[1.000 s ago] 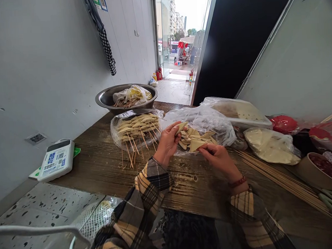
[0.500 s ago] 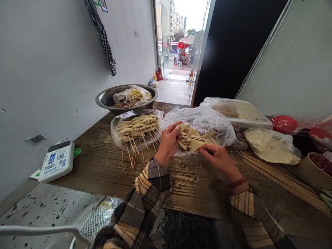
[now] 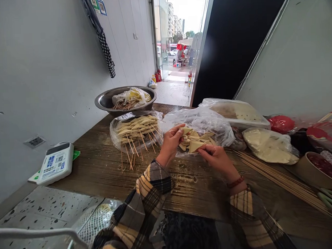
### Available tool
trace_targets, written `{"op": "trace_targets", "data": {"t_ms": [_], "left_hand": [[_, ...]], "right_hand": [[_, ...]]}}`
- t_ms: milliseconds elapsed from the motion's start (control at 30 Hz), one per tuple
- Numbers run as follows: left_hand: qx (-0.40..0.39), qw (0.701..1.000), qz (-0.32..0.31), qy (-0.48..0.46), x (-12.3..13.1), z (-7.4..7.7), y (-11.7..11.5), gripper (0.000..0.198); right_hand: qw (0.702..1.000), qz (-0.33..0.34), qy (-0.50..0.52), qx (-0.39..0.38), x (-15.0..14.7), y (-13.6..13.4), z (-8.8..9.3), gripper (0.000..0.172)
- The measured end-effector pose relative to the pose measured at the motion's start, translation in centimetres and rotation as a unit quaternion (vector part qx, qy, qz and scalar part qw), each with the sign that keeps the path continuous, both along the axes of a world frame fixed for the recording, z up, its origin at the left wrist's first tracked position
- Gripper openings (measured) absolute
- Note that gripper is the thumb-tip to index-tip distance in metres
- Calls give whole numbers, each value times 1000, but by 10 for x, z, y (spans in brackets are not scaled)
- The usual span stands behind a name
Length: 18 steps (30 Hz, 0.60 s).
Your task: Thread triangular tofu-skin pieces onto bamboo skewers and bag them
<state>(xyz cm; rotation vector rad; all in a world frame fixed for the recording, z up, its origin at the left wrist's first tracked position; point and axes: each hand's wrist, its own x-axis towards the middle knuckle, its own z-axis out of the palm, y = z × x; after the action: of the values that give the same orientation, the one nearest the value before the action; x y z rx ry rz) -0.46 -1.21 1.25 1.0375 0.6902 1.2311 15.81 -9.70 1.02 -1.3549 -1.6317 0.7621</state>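
My left hand [image 3: 170, 141] pinches a pale folded triangular piece [image 3: 187, 130] over an open plastic bag [image 3: 223, 131]. Close on its right, my right hand [image 3: 216, 157] has its thumb and fingers closed on another flat tan triangle [image 3: 195, 145]. A pile of similar triangles [image 3: 208, 136] lies in the bag behind and below the hands. To the left, a second clear bag holds skewered tan pieces [image 3: 137, 127], their sticks pointing toward me.
A metal basin [image 3: 100, 101] stands behind the skewers. Loose bamboo sticks [image 3: 279, 178] lie at the right, near a bag of pale sheets [image 3: 272, 146] and a bowl [image 3: 317, 170]. A white device [image 3: 55, 164] sits on the left.
The whole view has shifted slightly. Both hands keep their triangles in nearly the same place, and the left one's piece is tilted a little differently.
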Motion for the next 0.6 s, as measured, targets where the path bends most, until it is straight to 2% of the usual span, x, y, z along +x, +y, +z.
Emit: {"op": "trace_targets", "data": {"t_ms": [233, 367, 500, 600], "left_hand": [[-38, 996, -29, -76, 1, -8, 2, 52], [-57, 989, -65, -118, 0, -8, 1, 44], [-39, 986, -109, -118, 0, -2, -6, 36], [-30, 986, -118, -118, 0, 1, -10, 32]], "right_hand": [[1000, -16, 17, -14, -1, 1, -6, 32], [999, -29, 22, -15, -2, 1, -9, 32], [999, -22, 19, -13, -3, 1, -9, 31], [1000, -19, 15, -10, -3, 0, -8, 31]]}}
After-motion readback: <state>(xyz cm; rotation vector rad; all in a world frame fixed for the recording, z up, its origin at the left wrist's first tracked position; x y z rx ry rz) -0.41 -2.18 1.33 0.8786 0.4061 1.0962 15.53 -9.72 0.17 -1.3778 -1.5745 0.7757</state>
